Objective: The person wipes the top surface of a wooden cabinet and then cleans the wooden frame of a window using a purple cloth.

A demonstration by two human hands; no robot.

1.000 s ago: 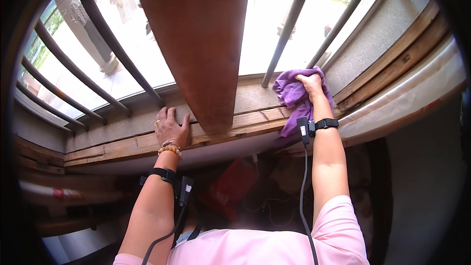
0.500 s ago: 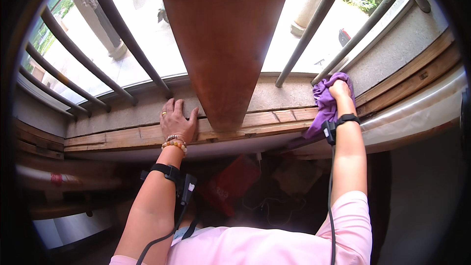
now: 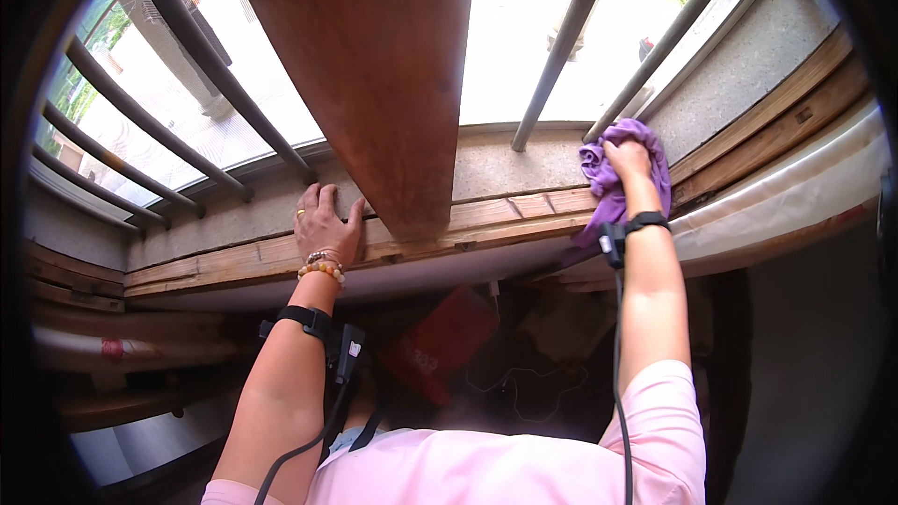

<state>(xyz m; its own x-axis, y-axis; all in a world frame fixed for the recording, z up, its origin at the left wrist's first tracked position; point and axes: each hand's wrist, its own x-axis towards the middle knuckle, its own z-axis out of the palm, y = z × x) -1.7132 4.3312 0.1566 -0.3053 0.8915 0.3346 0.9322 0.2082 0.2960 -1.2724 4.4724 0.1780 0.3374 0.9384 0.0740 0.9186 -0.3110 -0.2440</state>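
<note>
My right hand (image 3: 629, 158) grips a bunched purple cloth (image 3: 655, 148) and presses it on the stone window sill (image 3: 552, 164), by the foot of a metal bar near the right corner. A loose end of the cloth hangs over the sill's wooden edge (image 3: 524, 209). Farther left, my left hand (image 3: 327, 224) rests flat on the sill and its wooden edge with the fingers spread. It holds nothing and lies just left of the broad brown wooden post (image 3: 383, 75).
Round metal bars (image 3: 572, 37) stand along the window on both sides of the post. Rolled-up pale curtain fabric (image 3: 776, 206) lies beside the right-hand wooden frame. Below the sill, in shadow, are a red bag (image 3: 444, 341) and a thin white cable (image 3: 510, 383).
The view has shifted slightly. My right hand and the purple cloth have shifted a little at the bar's foot, and the cloth's folds look different. My left hand stays put on the sill.
</note>
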